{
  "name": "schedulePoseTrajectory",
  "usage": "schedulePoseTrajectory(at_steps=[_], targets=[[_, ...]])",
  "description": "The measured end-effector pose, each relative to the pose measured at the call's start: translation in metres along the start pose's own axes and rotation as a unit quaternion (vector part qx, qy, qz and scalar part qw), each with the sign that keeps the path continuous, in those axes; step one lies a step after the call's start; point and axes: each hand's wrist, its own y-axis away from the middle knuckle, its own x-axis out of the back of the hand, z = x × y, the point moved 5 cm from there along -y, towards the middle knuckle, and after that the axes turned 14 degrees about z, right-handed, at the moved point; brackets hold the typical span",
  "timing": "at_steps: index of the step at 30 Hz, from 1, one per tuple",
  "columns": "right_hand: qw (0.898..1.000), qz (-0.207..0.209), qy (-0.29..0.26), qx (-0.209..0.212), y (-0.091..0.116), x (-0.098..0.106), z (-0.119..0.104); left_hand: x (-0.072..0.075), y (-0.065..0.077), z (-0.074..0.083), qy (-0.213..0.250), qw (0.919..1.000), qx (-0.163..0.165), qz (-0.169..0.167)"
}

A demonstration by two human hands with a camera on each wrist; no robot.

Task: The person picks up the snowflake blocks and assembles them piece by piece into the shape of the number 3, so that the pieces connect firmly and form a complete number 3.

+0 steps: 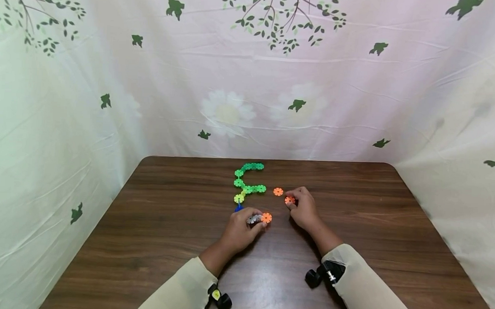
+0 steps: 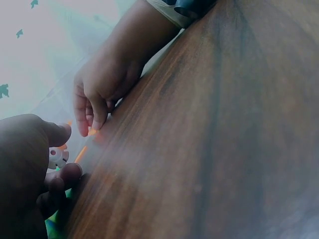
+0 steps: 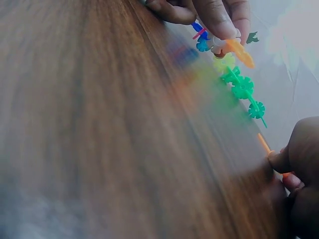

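Note:
A chain of notched flower-shaped plastic discs lies on the table, running from green discs through a yellow disc to a blue disc beside my left hand. That hand pinches grey-white discs between thumb and fingers, with an orange disc at their right end. My right hand pinches another orange disc by its edge, low over the table. A loose orange disc lies just to the left of it. In the right wrist view, blue discs show below the left hand.
The brown wooden table reaches back to a pale cloth curtain printed with leaves and flowers, which also hangs at both sides. Black wrist cameras are strapped over both sleeves.

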Motion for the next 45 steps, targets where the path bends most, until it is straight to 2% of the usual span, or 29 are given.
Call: schedulePoseTrajectory(at_steps=[11,16,23,30,36,45], targets=[[0.996,0.043,-0.047,0.062,0.003,0.002,-0.007,0.0,0.0,-0.001,0.001,1.0,-0.001,0.004],[0.995,0.041,-0.067,0.065,0.005,0.001,-0.008,0.0,0.001,-0.002,0.001,1.0,0.003,0.005],[0.991,-0.009,-0.131,0.041,0.009,-0.003,-0.01,0.0,0.001,-0.001,-0.003,0.9999,0.012,0.001],[0.973,-0.084,-0.215,0.031,0.011,-0.01,-0.014,0.0,0.0,-0.002,-0.004,1.0,0.003,0.007],[0.965,-0.124,-0.23,0.033,0.015,-0.013,-0.014,0.0,-0.001,-0.004,-0.007,0.9999,0.011,0.001],[0.966,-0.132,-0.216,0.048,0.017,-0.013,-0.017,-0.001,0.0,-0.004,-0.012,0.9998,-0.006,0.014]])
